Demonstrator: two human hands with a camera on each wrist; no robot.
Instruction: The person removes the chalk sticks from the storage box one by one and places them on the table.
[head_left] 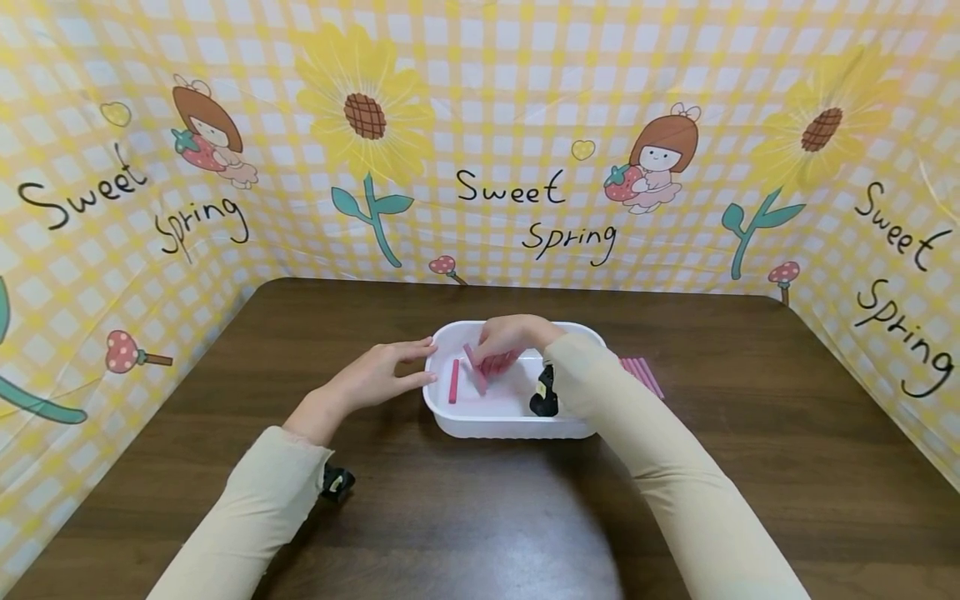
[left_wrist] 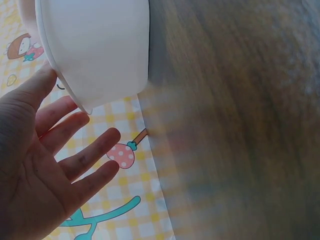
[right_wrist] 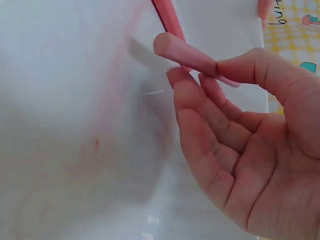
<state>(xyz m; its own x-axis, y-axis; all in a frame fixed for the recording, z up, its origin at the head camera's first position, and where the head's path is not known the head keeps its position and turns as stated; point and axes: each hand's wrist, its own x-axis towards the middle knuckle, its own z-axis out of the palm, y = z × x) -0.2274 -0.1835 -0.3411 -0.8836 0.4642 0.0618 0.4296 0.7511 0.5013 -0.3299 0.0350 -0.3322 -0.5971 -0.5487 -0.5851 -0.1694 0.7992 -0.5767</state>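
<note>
Inside a white plastic tub [head_left: 517,427], my right hand [head_left: 504,343] pinches a pink chalk stick [right_wrist: 190,57] between thumb and forefinger, its blunt end pointing away from the palm. The other fingers of that hand curve loosely below the stick. A second, redder chalk stick [head_left: 453,382] lies on the tub floor near its left end. My left hand [head_left: 375,372] is at the tub's left end, fingers extended and fingertips right at the rim. In the left wrist view, the thumb and forefinger meet the rim while the other fingers are spread below.
Several pink chalk sticks [head_left: 642,377] lie side by side on the table just right of the tub, partly hidden by the right sleeve [head_left: 600,383]. Pinkish dust smears [right_wrist: 112,95] mark the tub floor. A checked cloth [head_left: 510,108] hangs behind the brown wooden table [head_left: 360,292].
</note>
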